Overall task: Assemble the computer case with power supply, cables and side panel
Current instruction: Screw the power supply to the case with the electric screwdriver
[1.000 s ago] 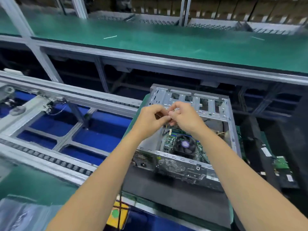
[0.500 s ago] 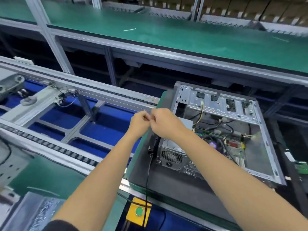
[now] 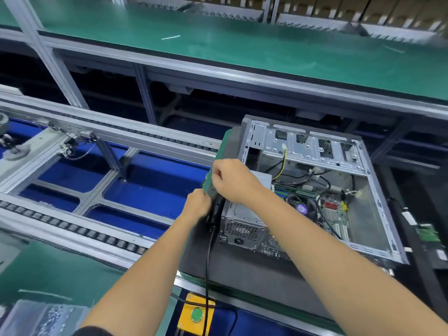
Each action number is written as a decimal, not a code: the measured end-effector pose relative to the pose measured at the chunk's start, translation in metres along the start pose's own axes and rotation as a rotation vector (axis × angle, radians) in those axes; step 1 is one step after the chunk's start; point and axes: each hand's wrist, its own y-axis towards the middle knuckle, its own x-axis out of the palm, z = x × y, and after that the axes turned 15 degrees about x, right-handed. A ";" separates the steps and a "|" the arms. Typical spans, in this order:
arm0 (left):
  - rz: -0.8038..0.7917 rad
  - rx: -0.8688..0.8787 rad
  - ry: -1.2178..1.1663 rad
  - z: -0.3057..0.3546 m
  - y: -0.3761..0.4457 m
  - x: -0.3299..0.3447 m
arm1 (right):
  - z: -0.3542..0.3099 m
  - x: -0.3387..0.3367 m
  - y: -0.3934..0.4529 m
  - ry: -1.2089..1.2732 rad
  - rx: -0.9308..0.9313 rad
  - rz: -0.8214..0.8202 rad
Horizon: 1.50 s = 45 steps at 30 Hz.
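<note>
Yellow button box (image 3: 196, 314): nearest, below both hands.
Black cable (image 3: 207, 258): climbs to the left hand.
Left hand (image 3: 197, 205): curled at the cable's upper end; actual grip hidden.
Right hand (image 3: 232, 180): just above, fingers curled, pinching something unclear.
Computer case (image 3: 312, 190): open, right of both hands, power supply (image 3: 242, 229) nearest them.
Advice: steady the cable low, guide gently, avoid snagging.

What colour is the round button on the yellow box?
Green. The button shows best in the head view, near the bottom edge.
</note>
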 end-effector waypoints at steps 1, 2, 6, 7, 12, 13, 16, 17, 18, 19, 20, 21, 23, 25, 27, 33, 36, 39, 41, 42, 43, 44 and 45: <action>0.002 0.001 -0.012 0.001 0.001 0.003 | 0.003 -0.001 0.001 0.014 0.000 0.006; 0.002 -0.006 -0.026 0.002 0.002 0.006 | 0.006 -0.003 0.001 0.029 0.002 0.011; -0.092 -0.050 0.021 0.010 0.000 0.016 | 0.015 -0.009 0.002 0.096 0.011 0.015; -0.121 -0.038 0.105 0.010 0.001 0.017 | 0.016 -0.009 0.001 0.106 0.006 0.012; -0.166 0.074 0.337 0.016 0.007 0.013 | 0.019 -0.008 0.000 0.138 -0.015 0.006; -0.186 0.089 0.361 0.017 0.008 0.013 | 0.020 -0.008 0.000 0.150 -0.012 0.003; -0.186 0.089 0.294 0.012 0.007 0.014 | 0.023 -0.009 0.001 0.214 -0.002 -0.017; -0.148 0.074 0.213 0.008 0.006 0.015 | 0.025 -0.009 0.001 0.241 0.006 -0.024; -0.099 0.056 0.122 0.005 0.004 0.015 | 0.026 -0.010 0.001 0.266 0.013 -0.030; -0.053 0.043 0.048 0.003 0.002 0.014 | 0.027 -0.010 0.002 0.286 0.018 -0.035; -0.019 0.033 -0.006 0.002 -0.001 0.012 | 0.028 -0.011 0.003 0.300 0.020 -0.039; 0.003 0.022 -0.048 0.000 -0.004 0.009 | 0.028 -0.011 0.004 0.310 0.022 -0.039; 0.039 -0.016 -0.126 -0.001 -0.009 0.000 | 0.029 -0.011 0.008 0.332 0.029 -0.030; 0.074 -0.038 -0.214 -0.002 -0.012 -0.011 | 0.028 -0.010 0.011 0.357 0.047 -0.029; 0.116 -0.015 -0.278 0.000 -0.016 -0.024 | 0.023 -0.007 0.013 0.356 0.055 -0.033; 0.278 0.128 -0.439 0.035 -0.034 -0.064 | -0.010 0.008 0.014 0.475 0.194 -0.121; 0.330 0.238 -0.323 0.061 -0.044 -0.075 | -0.030 0.010 0.010 0.774 0.330 -0.313; 0.419 0.328 -0.048 0.087 -0.050 -0.081 | -0.037 -0.005 0.008 1.136 0.405 -0.423; 0.396 0.371 0.037 0.101 -0.053 -0.086 | -0.034 -0.018 0.005 1.277 0.423 -0.478; 0.340 0.388 0.010 0.107 -0.053 -0.090 | -0.032 -0.024 0.003 1.316 0.423 -0.489; 0.254 0.388 -0.072 0.111 -0.054 -0.095 | -0.028 -0.029 0.001 1.350 0.424 -0.486; 0.155 0.376 -0.183 0.116 -0.054 -0.100 | -0.024 -0.034 -0.001 1.382 0.427 -0.472; 0.082 0.356 -0.268 0.119 -0.053 -0.105 | -0.019 -0.038 -0.004 1.411 0.431 -0.457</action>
